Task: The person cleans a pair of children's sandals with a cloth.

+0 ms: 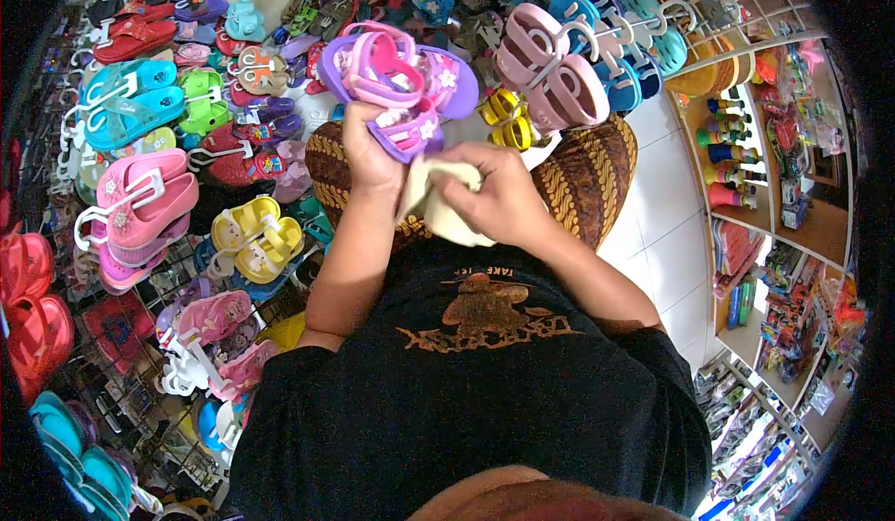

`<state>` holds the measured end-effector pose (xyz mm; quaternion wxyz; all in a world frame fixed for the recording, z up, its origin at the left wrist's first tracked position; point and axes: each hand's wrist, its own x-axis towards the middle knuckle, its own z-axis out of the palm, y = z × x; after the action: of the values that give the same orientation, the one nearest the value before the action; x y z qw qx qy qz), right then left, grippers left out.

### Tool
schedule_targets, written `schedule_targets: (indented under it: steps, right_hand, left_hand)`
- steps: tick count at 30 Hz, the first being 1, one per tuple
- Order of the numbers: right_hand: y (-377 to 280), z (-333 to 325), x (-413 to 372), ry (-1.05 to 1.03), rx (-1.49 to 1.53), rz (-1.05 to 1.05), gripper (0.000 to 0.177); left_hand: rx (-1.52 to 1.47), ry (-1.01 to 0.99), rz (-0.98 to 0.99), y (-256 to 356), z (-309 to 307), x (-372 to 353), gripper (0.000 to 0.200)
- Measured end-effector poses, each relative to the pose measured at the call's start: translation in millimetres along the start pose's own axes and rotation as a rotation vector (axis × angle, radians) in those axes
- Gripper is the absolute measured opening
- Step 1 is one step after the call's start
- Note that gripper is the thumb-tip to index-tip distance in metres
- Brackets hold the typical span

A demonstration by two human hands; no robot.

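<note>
Purple and pink children's sandals (396, 78) with white flowers on the straps are held up in front of me, over my lap. My left hand (373, 148) is closed around their lower left side. In my right hand (494, 190) a pale yellow cloth (452, 209) is bunched up, its upper edge right at the bottom end of the lower sandal. Part of the cloth hangs down below my fingers. Just beyond my right hand is a pair of small yellow sandals (506, 118), and light pink sandals (555, 69) hang on a white hanger beside them.
On the left, a wire rack holds many shoes, among them turquoise sandals (130, 102), pink flats (144, 204) and yellow sandals (256, 237). Blue clogs and sandals (620, 64) hang at the back right. Shelves (755, 195) with toys and bottles line the right, past the white tiled floor (657, 209).
</note>
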<state>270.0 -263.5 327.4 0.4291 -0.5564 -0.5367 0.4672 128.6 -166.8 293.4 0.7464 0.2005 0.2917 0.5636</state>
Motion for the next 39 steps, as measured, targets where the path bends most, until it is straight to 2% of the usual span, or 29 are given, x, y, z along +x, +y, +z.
schedule_targets:
  steps: [1,2,3,4,5,7,9,11,14,16,18,21,24,28,30,31,34,35,38,39]
  right_hand:
    - [0.2,-3.5,-2.1,-0.165,0.081,-0.002,0.024]
    - [0.4,-6.2,-3.4,-0.327,0.163,-0.005,0.023]
    - [-0.6,-7.8,-4.0,-0.315,0.099,-0.072,0.024]
    - [-2.8,-12.2,-3.3,-0.222,0.108,-0.058,0.024]
    - [-6.6,-18.5,-1.7,-0.13,0.116,-0.043,0.024]
    - [-21.1,-35.0,1.4,0.02,0.17,0.053,0.024]
    - [-39.2,-53.3,3.0,0.141,0.077,0.072,0.023]
    - [-34.7,-60.9,7.3,0.31,-0.222,-0.107,0.021]
    - [-34.6,-56.7,15.5,0.384,-0.482,-0.181,0.023]
    - [-27.0,-46.3,24.1,0.438,-0.546,-0.172,0.023]
    - [-15.7,-36.2,32.4,0.453,-0.478,-0.104,0.024]
    - [0.2,-25.7,36.9,0.418,-0.398,-0.03,0.024]
    - [8.7,-22.8,37.0,0.319,-0.432,-0.133,0.026]
    - [13.0,-36.0,30.9,-0.048,-0.366,-0.129,0.024]
    - [15.0,-50.5,26.7,-0.258,-0.199,-0.007,0.025]
    - [14.7,-60.0,24.5,-0.307,-0.207,-0.004,0.026]
    - [6.8,-98.7,13.7,-0.406,-0.29,0.042,0.028]
    - [3.0,-107.6,9.0,-0.326,-0.326,-0.009,0.026]
    - [-22.5,-108.5,3.7,-0.062,-0.099,-0.056,0.024]
    - [-25.8,-102.8,5.6,0.043,-0.109,-0.128,0.025]
  left_hand:
    - [-0.227,-0.143,-0.125,3.0,-6.7,7.8,0.031]
    - [-0.219,-0.143,-0.138,3.5,-11.5,9.6,0.035]
    - [-0.196,-0.15,-0.138,7.4,-13.1,9.6,0.039]
    - [-0.177,-0.156,-0.136,10.6,-14.5,8.4,0.042]
    - [-0.123,-0.141,-0.039,8.9,-19.5,5.9,0.049]
    - [-0.183,-0.204,-0.072,12.9,-11.6,-4.6,0.053]
    - [-0.321,-0.278,-0.11,14.3,-18.8,-7.0,0.059]
    - [-0.277,-0.327,-0.142,13.6,-22.2,-10.6,0.063]
    - [-0.25,-0.462,-0.265,6.2,-32.2,-16.2,0.076]
    - [-0.18,-0.518,-0.243,-0.8,-26.8,-24.1,0.08]
    - [-0.034,-0.486,-0.236,-1.3,-10.5,-32.4,0.087]
    - [0.123,-0.421,-0.287,-7.3,-24.8,-33.2,0.089]
    - [0.124,-0.414,-0.316,-7.5,-27.8,-34.9,0.089]
    - [0.147,-0.463,-0.326,-0.4,-33.9,-34.2,0.087]
    - [0.168,-0.535,-0.369,8.3,-35.6,-31.1,0.086]
    - [0.157,-0.484,-0.314,8.2,-39.7,-31.4,0.086]
    - [0.255,-0.51,-0.264,15.8,-50.6,-29.8,0.088]
    - [0.342,-0.488,-0.314,21.5,-50.7,-30.7,0.081]
    - [0.787,-0.634,-0.275,31.2,-26.9,-29.7,0.076]
    - [0.907,-0.786,-0.188,30.3,-24.9,-23.9,0.075]
